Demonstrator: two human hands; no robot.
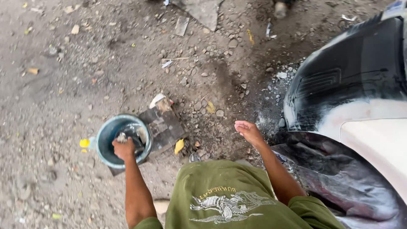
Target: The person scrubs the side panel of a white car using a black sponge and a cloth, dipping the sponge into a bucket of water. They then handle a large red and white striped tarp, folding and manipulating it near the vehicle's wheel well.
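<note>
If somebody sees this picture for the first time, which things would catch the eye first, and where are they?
Probably first the big black and white vehicle body panel filling the right side, its surface dull and patchy. Next, the round blue-grey bucket at lower left on the stony dirt ground, with the left hand reaching into it, closed on something small I cannot identify. The right hand hangs open and empty in the middle, close to the panel.

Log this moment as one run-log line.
left hand: gripping grey object in blue bucket | right hand: open, empty, above gravel ground | beside: black-and-white vehicle panel
</note>
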